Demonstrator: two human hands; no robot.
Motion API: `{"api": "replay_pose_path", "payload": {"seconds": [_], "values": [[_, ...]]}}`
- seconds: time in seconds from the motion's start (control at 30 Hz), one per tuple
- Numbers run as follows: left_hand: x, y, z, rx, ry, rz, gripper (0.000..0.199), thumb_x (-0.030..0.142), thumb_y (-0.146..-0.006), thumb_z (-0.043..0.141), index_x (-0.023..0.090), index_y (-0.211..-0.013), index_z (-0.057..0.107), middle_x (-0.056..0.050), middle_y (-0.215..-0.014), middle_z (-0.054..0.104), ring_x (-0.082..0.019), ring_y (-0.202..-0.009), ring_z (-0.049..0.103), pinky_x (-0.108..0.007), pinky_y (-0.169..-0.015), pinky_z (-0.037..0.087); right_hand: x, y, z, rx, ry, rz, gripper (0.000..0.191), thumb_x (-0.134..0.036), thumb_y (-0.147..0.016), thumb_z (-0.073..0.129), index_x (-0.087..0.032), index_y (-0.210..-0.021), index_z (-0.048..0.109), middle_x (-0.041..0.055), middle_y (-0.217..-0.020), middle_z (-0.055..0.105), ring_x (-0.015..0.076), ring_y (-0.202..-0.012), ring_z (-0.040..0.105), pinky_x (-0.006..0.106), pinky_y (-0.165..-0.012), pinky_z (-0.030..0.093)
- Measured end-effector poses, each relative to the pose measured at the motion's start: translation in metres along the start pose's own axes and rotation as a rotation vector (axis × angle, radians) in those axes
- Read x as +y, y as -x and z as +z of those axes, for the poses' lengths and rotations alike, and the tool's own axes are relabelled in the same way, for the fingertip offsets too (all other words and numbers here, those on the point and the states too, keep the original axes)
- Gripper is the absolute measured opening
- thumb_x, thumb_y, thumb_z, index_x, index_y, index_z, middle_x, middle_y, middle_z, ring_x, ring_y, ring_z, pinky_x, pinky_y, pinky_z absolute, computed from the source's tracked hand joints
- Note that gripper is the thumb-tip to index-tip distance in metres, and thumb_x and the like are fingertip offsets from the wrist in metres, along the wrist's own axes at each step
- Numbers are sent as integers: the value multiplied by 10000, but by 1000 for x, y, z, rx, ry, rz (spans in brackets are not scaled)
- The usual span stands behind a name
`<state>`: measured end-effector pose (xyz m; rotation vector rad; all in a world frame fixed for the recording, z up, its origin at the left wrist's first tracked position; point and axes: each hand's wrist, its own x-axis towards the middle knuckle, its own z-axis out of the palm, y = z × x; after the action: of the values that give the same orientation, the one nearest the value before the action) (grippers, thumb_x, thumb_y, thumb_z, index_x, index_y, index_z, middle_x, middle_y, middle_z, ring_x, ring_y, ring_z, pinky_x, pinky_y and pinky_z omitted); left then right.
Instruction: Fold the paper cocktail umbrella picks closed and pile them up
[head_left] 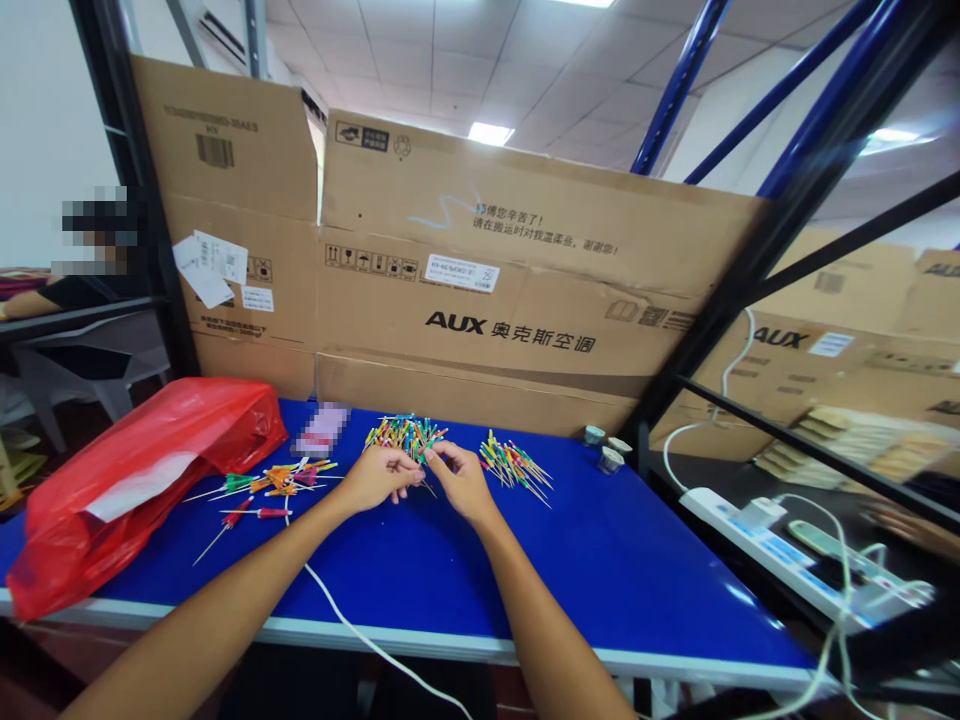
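Observation:
My left hand (384,476) is closed in a pinch at the near side of a pile of colourful sticks (401,432); what its fingers hold is too small to make out. Just right of it, my right hand (459,478) has thumb and fingertips together around something small and green, apparently part of a stick. A thin stick tip shows between the two hands. To the right lies a second group of colourful sticks (514,465). On the left are loose sticks with orange, green and red wrapped ends (281,480).
A red plastic bag (150,480) covers the left of the blue table (420,590). Small cups (610,459) stand at the back right. A white cable (337,610) crosses the front edge. Cardboard (480,300) walls the back; a power strip (780,555) lies right. A person sits far left.

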<state>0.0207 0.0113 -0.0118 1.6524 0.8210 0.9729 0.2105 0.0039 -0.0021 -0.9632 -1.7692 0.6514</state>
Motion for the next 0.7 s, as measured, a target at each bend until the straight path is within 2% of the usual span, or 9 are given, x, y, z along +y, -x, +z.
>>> {"api": "replay_pose_path", "payload": {"seconds": [0.1,0.27,0.4,0.6,0.7], "values": [[1,0,0,22,0,4,289,417,-754,766,131,-755,726,-23,-568,673,-123,-452,594,-218,-430,480,-2,0,-2,-36,-18,-7,296,-472,-880,606,-203,-804,703,25,-775,678,192,-748,588,282,-681,471],[0,0,1,41,9,9,298,420,-732,781,129,-770,724,-40,-627,705,-126,-474,604,-221,-433,482,0,-1,0,124,-120,35,304,-478,-829,665,-193,-929,697,43,-866,695,188,-758,602,291,-706,484],[-3,-1,1,50,-36,13,277,407,-744,773,135,-767,722,-19,-563,673,-125,-451,590,-216,-426,468,2,-1,4,80,-128,36,285,-473,-836,656,-190,-861,680,32,-810,672,178,-727,580,280,-679,476],[-4,1,-1,104,-107,-10,319,456,-741,769,142,-745,716,6,-483,618,-124,-409,564,-213,-418,442,-5,2,3,4,27,7,295,-480,-858,628,-198,-792,680,10,-713,637,163,-653,532,250,-584,421],[-6,1,-1,109,-126,-9,344,484,-734,765,145,-729,709,6,-483,615,-127,-404,559,-216,-416,434,-9,3,2,-37,61,-30,291,-467,-870,617,-199,-776,681,12,-716,644,169,-674,542,256,-605,422]]}}
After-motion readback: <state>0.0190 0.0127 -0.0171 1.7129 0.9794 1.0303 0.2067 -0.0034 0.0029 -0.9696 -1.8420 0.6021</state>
